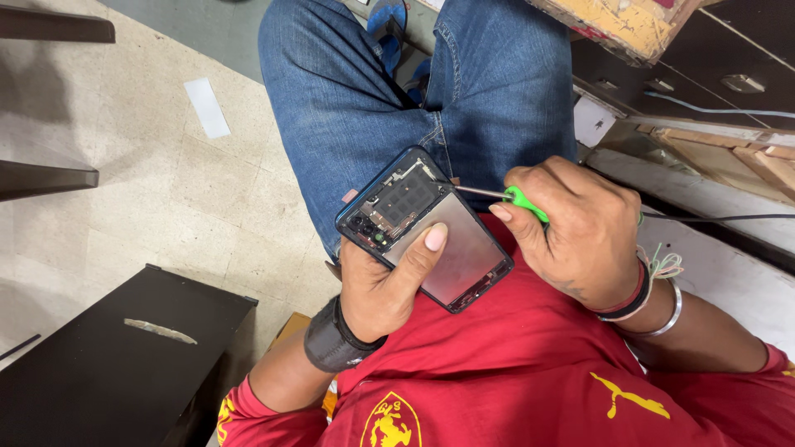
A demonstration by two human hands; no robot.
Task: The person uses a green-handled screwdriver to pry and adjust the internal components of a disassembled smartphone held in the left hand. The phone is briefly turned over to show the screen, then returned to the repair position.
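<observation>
Now left hand holds one opened phone, right hand one screwdriver

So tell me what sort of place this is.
Probably a small phone repair workshop. The left hand holds an opened phone with its back off, the right hand works a green-handled screwdriver into it, and a worn wooden bench with cables stands beside a bare tiled floor.
</observation>
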